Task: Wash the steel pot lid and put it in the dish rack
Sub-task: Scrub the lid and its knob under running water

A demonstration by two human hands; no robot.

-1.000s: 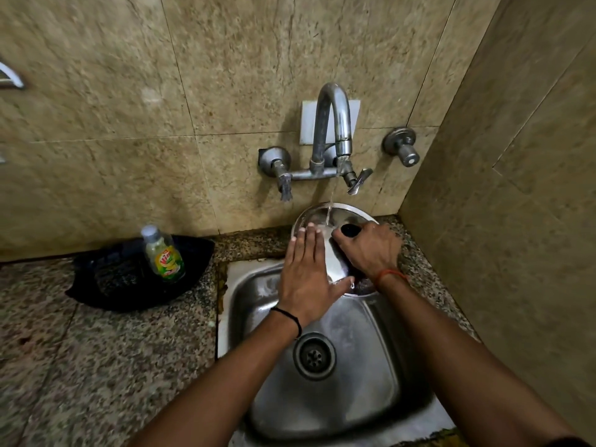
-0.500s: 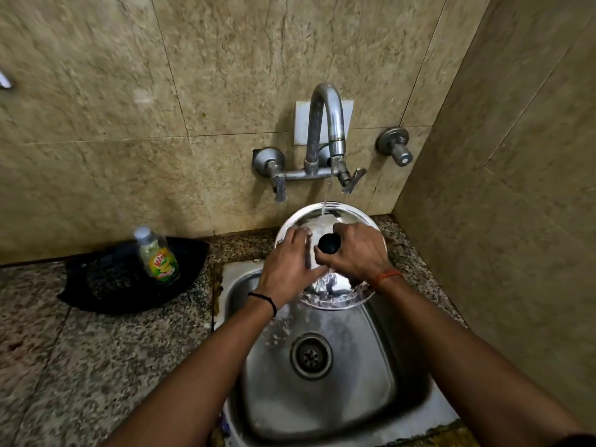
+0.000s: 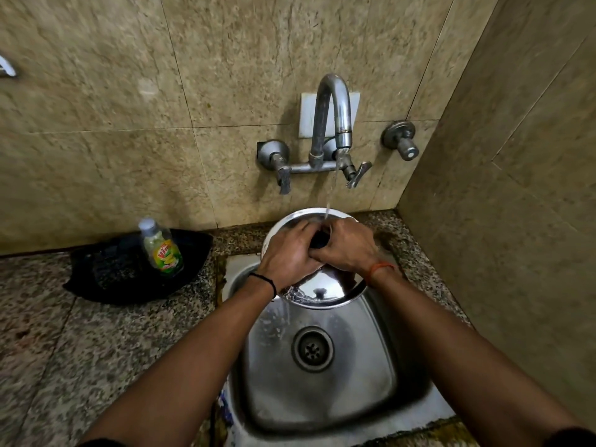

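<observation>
A round steel pot lid with a black knob is held tilted over the back of the steel sink, under a thin stream of water from the tap. My right hand grips the lid at the knob. Pressed on the lid's top face just left of the knob is my left hand, its fingers curled against it. Both hands hide the middle of the lid. No dish rack is in view.
A dish soap bottle stands in a black tray on the granite counter at the left. Tiled walls close in behind and on the right. A second valve juts from the back wall.
The lid has tipped flatter and lower over the sink. My left hand has slid from the lid's left face toward the knob, close against my right hand.
</observation>
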